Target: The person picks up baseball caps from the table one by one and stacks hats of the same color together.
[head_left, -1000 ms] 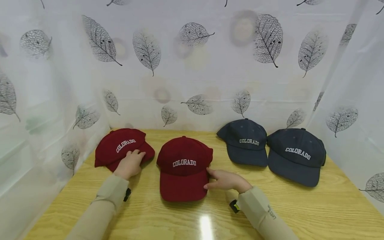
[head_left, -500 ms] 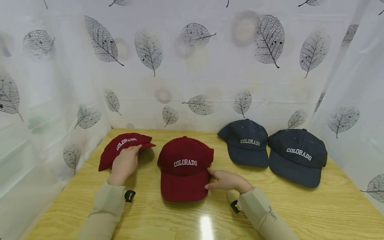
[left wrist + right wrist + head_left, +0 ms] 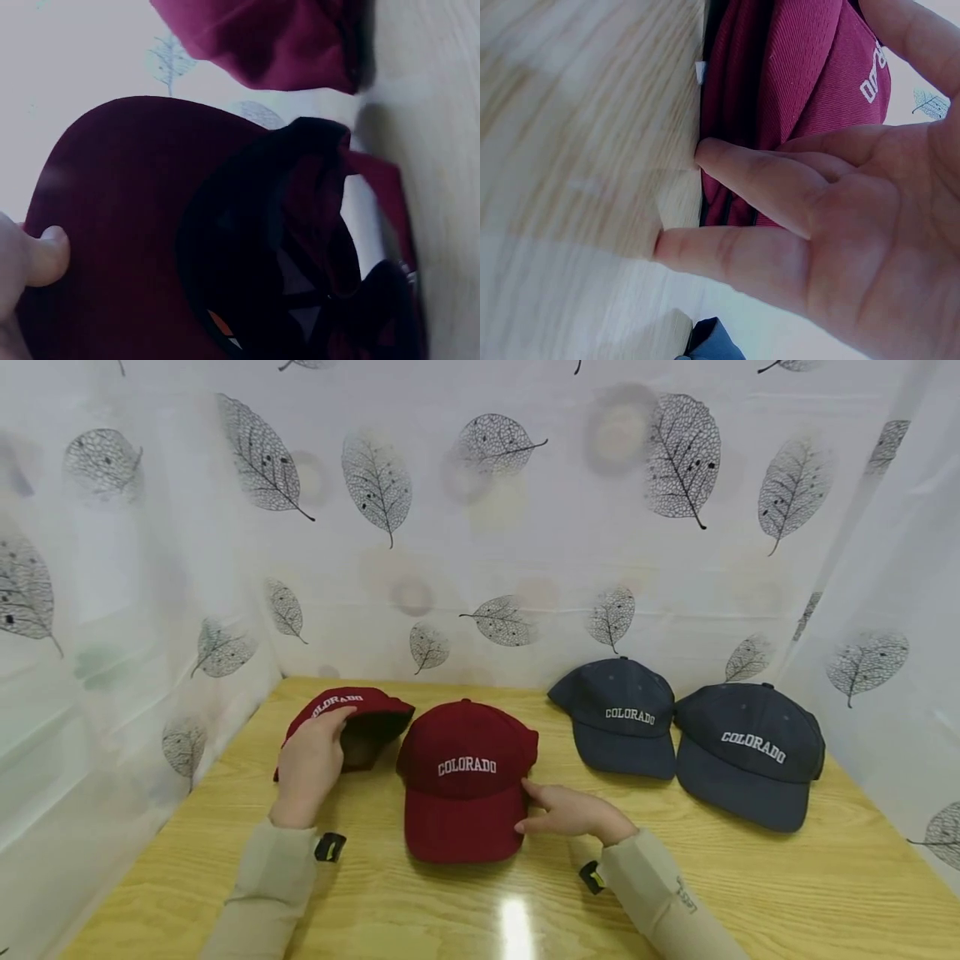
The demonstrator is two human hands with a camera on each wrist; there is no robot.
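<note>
My left hand [image 3: 306, 772] pinches the brim of a red baseball cap [image 3: 378, 702] at the back left. In the left wrist view the thumb lies on the underside of the brim [image 3: 120, 187], and the cap's dark inside faces the camera. That cap is tipped up, its rear part down by the table. A second red cap [image 3: 461, 735] with COLORADO lettering sits upright in the middle, brim toward me. At its right side rests my right hand [image 3: 573, 814], fingers extended; in the right wrist view fingertips touch the cap's edge and the wooden table [image 3: 577, 172].
Two navy caps with the same lettering stand at the right: one navy cap [image 3: 618, 702] toward the back, another navy cap [image 3: 750, 735] beside it. A white leaf-print curtain [image 3: 480, 543] encloses the table's back and sides.
My left hand has raised the left cap's brim, tipping the cap so its inside shows, and shifted it rightward toward the middle cap. My right hand stays at the middle cap.
</note>
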